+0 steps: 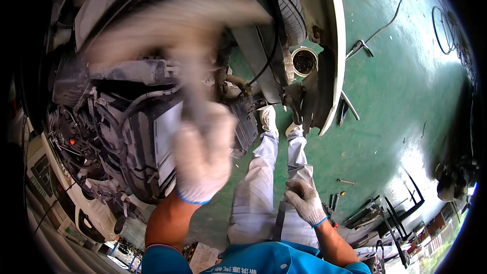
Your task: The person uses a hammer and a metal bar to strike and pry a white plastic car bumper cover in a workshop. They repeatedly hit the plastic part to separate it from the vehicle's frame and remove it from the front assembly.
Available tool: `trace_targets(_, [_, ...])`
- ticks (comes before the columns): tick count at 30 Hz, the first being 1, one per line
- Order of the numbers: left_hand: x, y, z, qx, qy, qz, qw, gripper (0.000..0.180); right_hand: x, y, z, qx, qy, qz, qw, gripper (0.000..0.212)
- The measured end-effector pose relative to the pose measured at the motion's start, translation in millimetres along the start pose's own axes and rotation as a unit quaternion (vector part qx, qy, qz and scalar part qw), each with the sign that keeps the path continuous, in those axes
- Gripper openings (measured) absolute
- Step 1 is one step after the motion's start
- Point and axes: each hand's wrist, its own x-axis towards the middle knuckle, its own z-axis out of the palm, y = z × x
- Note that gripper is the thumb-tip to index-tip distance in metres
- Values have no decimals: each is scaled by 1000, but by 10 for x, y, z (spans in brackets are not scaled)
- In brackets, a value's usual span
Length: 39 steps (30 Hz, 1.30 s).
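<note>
My left hand [204, 155], in a white knit glove, is raised in front of the car's opened front end. It is closed round the greyish handle of a T-shaped tool [195, 23] with a long, tan, curved head. Motion smears the tool and hides its exact kind. Below and behind it are the dark engine-bay parts [144, 116]. My right hand [306, 200], gloved too, is held low by my right thigh with its fingers curled in; what they may hold is hidden. A dark narrow strip [279, 219] lies along the trousers beside it.
A tyre [286, 2] and a pale fender [336, 45] border the engine bay. A round tin [305, 61] stands on the green floor [390, 96]. Metal bars, hand tools [336, 200] and a cable [393, 18] lie to the right. Another vehicle [94, 215] is at lower left.
</note>
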Motion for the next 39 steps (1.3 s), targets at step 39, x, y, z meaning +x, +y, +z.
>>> trace_targets(39, [36,414,-202,-159,-16,-235,959,32,8,-121,21,14,23,14,1000,33])
